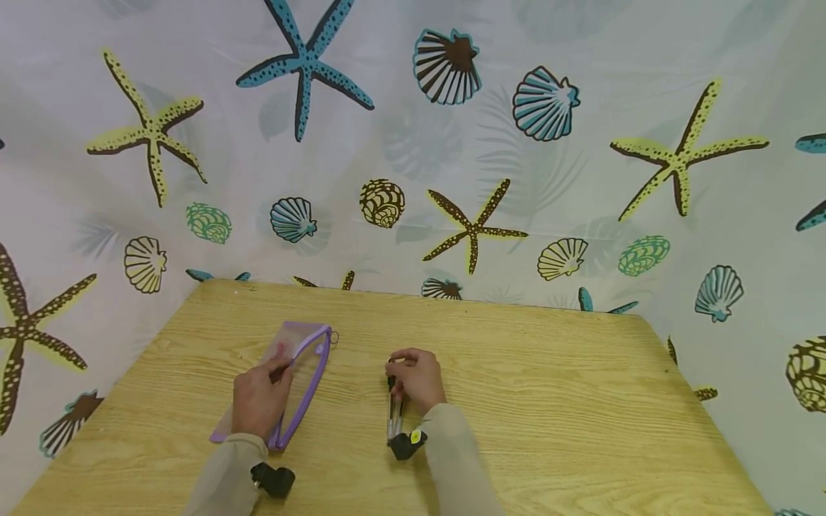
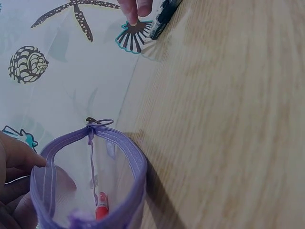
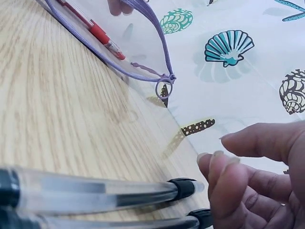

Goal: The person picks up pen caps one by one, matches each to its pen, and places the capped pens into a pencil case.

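Note:
My left hand (image 1: 258, 398) pinches one edge of a clear pouch (image 1: 312, 383) with purple zipper trim, its mouth spread apart. Inside the pouch lies a red pen (image 3: 98, 36), partly seen in the left wrist view too. My right hand (image 1: 418, 380) hovers at two black pens (image 1: 391, 416) with clear barrels, lying side by side. In the right wrist view its fingers are loosely bent, with a gap between thumb and forefinger. The near pen (image 3: 100, 193) stops just short of the fingers; the second pen (image 3: 133, 223) reaches close beside them.
A wood-grain table (image 1: 548, 401) spreads under both hands. Behind it and at the sides hangs a white cloth (image 1: 361, 143) printed with starfish and shells. A round pull ring (image 3: 164, 88) hangs at the end of the pouch's zipper. Dark camera mounts sit at both wrists.

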`<state>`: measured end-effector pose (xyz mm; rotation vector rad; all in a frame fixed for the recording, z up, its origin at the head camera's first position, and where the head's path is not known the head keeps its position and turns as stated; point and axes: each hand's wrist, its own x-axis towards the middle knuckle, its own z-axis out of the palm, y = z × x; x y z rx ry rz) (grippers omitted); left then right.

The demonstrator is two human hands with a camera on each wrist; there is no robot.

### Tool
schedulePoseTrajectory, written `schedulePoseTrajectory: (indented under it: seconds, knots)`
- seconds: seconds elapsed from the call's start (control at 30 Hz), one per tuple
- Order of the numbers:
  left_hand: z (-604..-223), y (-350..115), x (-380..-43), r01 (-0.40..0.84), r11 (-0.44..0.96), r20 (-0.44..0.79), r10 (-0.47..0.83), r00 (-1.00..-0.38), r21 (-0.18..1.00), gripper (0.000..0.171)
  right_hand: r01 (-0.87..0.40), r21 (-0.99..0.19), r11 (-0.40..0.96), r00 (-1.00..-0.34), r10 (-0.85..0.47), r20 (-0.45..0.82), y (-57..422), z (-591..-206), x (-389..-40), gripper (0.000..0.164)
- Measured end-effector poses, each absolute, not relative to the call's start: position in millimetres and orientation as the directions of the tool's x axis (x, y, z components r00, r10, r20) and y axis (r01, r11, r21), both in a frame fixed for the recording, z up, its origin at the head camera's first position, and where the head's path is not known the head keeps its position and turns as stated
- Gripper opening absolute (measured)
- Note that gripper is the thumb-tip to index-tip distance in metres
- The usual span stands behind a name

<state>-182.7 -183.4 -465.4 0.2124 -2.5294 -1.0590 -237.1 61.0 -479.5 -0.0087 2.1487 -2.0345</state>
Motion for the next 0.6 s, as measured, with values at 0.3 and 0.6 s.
schedulePoseTrajectory:
  seconds: [0.3,0.6]
  knots:
    - [-466.5,-182.7,-182.8,0.010,0.692,0.292,-0.291,-0.911,0.722,0.023,0.138,-0.986,0.097,-0.986,-0.083,-0.147,65.6,-479.6,-234.5,0.028]
    - [-465.4,-183.4,-181.7,0.005,0.692,0.274,-0.280,-0.920,0.722,0.024,0.103,-0.979,0.175,-0.990,-0.082,-0.119,67.9,-483.3,-234.4,0.027]
